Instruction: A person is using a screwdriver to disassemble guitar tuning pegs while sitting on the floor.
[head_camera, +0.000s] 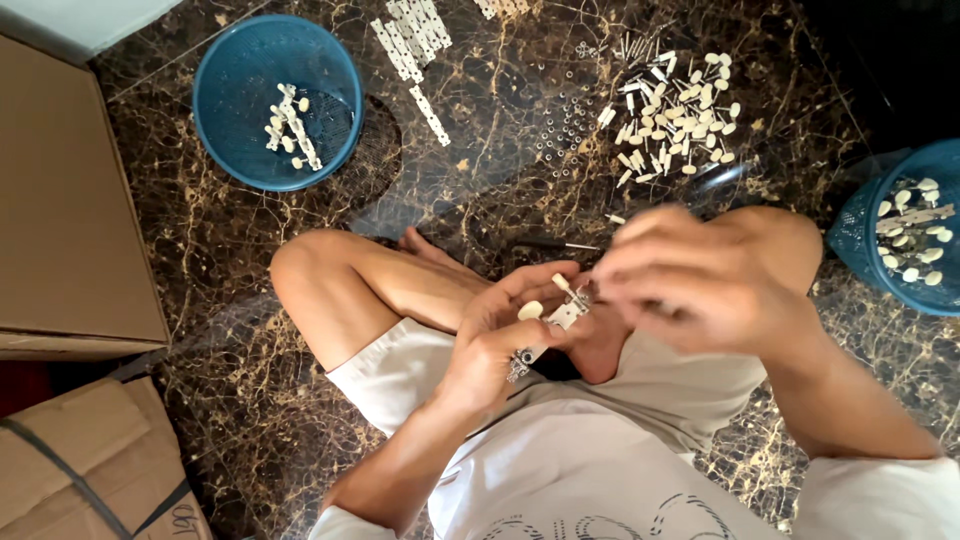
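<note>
surface: dark marble floor (480, 200) | on it: blue basket (277, 100), white pegs (675, 115), cardboard box (70, 200)

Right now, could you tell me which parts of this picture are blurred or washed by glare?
In the head view, the right hand is smeared by motion blur, while the left hand and the small white-knobbed metal part it holds look sharper; a pale streak of glare crosses the dark marble floor between the left blue basket and the pile of white pegs.

Right hand (700, 275) blurred; right basket (860, 235) cut off
</note>
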